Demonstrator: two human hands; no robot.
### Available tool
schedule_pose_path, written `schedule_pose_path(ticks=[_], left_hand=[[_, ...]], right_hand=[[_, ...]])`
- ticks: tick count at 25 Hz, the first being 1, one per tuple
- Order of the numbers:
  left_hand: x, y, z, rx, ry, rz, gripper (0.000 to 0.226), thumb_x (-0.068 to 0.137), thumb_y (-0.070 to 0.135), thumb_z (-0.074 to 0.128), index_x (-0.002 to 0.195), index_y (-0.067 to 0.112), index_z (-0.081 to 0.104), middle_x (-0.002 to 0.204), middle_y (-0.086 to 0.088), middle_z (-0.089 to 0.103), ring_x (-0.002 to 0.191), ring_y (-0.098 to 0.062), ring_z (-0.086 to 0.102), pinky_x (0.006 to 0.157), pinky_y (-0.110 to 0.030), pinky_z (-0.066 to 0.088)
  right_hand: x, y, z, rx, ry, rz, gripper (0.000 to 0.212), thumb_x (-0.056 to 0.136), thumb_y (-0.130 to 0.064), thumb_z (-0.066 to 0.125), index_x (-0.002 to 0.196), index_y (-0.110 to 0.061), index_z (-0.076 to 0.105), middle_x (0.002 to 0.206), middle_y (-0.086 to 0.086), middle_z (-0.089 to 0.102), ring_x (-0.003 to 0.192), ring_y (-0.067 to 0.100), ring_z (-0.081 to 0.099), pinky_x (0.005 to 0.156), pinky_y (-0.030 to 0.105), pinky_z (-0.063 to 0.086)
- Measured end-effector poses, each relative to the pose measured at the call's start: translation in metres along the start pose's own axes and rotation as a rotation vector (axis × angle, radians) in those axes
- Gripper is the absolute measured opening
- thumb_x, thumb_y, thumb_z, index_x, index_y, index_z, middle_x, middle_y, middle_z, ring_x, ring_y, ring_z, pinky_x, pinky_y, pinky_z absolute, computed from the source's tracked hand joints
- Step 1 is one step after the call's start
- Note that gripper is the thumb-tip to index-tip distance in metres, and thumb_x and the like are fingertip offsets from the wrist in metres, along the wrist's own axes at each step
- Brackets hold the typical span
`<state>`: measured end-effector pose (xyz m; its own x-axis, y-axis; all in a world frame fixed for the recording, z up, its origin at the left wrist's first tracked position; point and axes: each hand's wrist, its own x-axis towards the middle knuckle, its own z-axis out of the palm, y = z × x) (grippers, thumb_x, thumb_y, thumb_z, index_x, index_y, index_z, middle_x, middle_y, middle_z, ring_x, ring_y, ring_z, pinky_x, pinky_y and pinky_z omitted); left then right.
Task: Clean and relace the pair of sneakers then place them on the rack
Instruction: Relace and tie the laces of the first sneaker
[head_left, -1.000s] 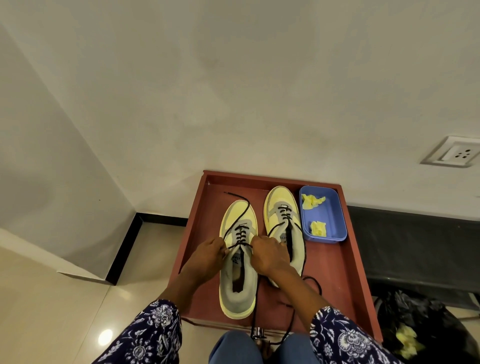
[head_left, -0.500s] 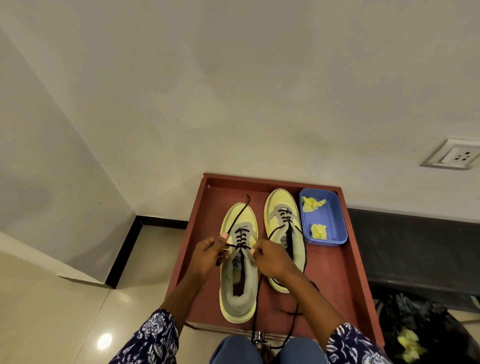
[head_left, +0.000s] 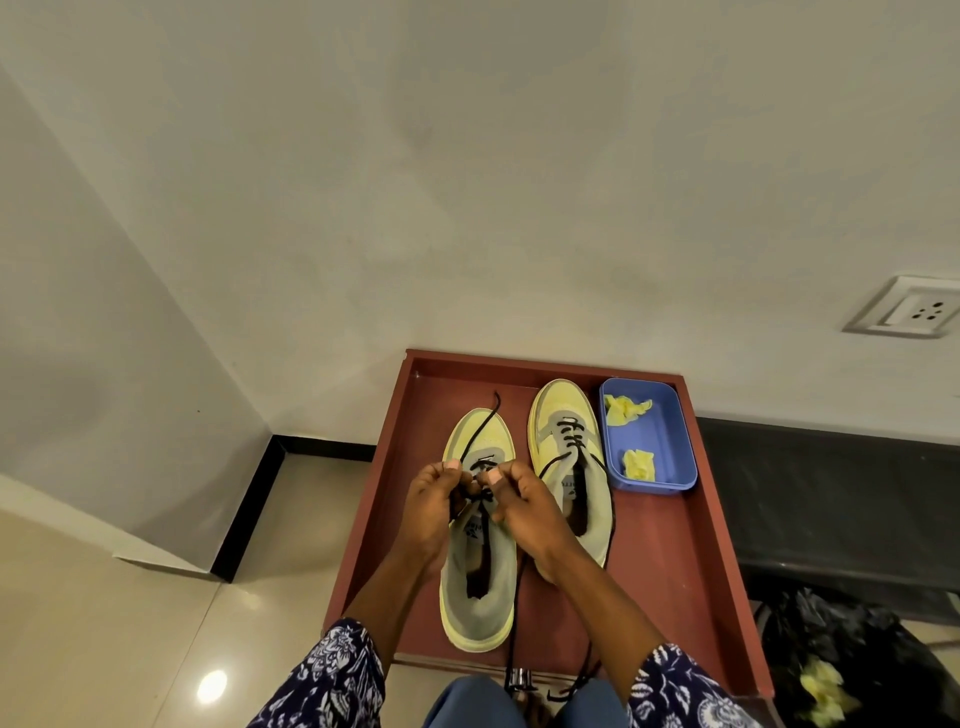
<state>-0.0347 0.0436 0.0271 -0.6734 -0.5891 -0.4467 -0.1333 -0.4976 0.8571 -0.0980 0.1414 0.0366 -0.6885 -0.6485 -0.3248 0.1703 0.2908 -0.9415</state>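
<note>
Red tray (head_left: 691, 582) by wall; left hand (head_left: 434, 501), right hand (head_left: 524, 501) curled, both pinching lace (head_left: 480, 431) above near sneaker (head_left: 480, 587).

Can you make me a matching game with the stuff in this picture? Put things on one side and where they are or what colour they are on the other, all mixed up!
Things:
1. blue tub
2. left sneaker
3. black bag
4. wall socket

Places or states:
A. on the white wall, far right
B. holds yellow scraps, in the tray's back right corner
C. on the floor, right of the tray
D. its black lace is pinched by both hands

Right pairs: 1-B, 2-D, 3-C, 4-A
</note>
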Motion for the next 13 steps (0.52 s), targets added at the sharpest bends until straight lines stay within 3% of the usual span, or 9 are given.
schedule_pose_path(ticks=[3,6,9,13], left_hand=[[0.0,-0.002,0.004,0.035,0.024,0.034,0.014,0.098,0.012,0.039,0.094,0.008,0.052,0.08,-0.004,0.062,0.073,-0.012,0.06,0.07,-0.024,0.051],[0.001,-0.005,0.005,0.051,0.033,0.08,0.015,0.097,0.003,0.037,0.1,0.009,0.051,0.086,-0.005,0.061,0.074,-0.012,0.059,0.069,-0.019,0.054],[0.003,-0.009,0.003,0.067,0.049,0.084,0.022,0.096,-0.001,0.037,0.098,0.015,0.052,0.089,-0.007,0.06,0.077,-0.014,0.059,0.076,-0.027,0.052],[0.006,-0.014,0.001,0.148,0.046,0.118,0.022,0.096,0.001,0.039,0.107,0.015,0.053,0.1,-0.015,0.062,0.084,-0.018,0.062,0.077,-0.028,0.053]], right_hand=[[0.006,0.004,0.005,0.013,0.017,0.011,0.015,0.098,-0.019,0.042,0.103,-0.012,0.053,0.095,0.0,0.063,0.082,0.007,0.057,0.064,0.016,0.044],[0.011,0.01,0.008,0.006,0.048,-0.001,0.02,0.097,-0.011,0.039,0.1,-0.025,0.053,0.103,0.009,0.066,0.091,0.012,0.06,0.07,0.02,0.043],[0.012,0.013,0.01,0.034,0.076,-0.014,0.032,0.097,-0.002,0.033,0.104,-0.028,0.05,0.091,0.003,0.064,0.082,0.007,0.06,0.069,0.016,0.043],[0.012,0.015,0.012,0.024,0.08,-0.048,0.032,0.097,0.0,0.03,0.116,-0.017,0.05,0.087,-0.002,0.06,0.074,-0.001,0.059,0.07,0.011,0.046]])
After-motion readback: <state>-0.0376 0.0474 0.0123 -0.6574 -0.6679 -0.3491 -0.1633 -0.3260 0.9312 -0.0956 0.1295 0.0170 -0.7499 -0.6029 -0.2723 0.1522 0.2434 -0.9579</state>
